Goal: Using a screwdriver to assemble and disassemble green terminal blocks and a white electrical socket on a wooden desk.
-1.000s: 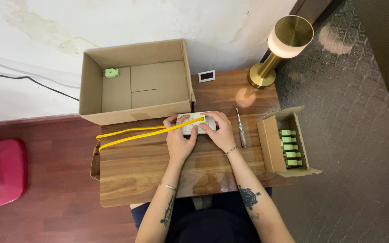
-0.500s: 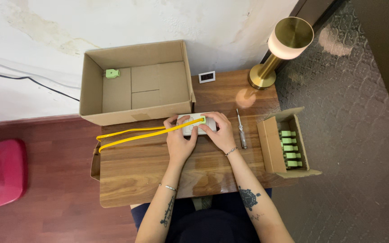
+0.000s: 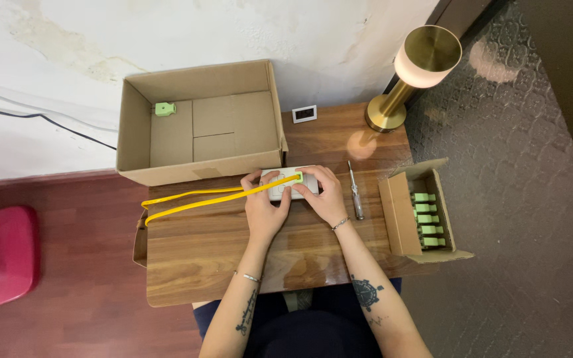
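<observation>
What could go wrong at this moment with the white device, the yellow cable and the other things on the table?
The yellow cable loops to the table's left edge; it might slip off and tug the white device held by the left hand and right hand. The screwdriver lies beside the right hand and may be knocked. The small box overhangs the right edge and could fall.

glossy wood table (image 3: 200, 265), matt cardboard box (image 3: 134, 132)

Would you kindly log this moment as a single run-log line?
left hand: on white device | right hand: on white device | yellow cable: plugged in, trailing left | screwdriver: on table, untouched
</observation>
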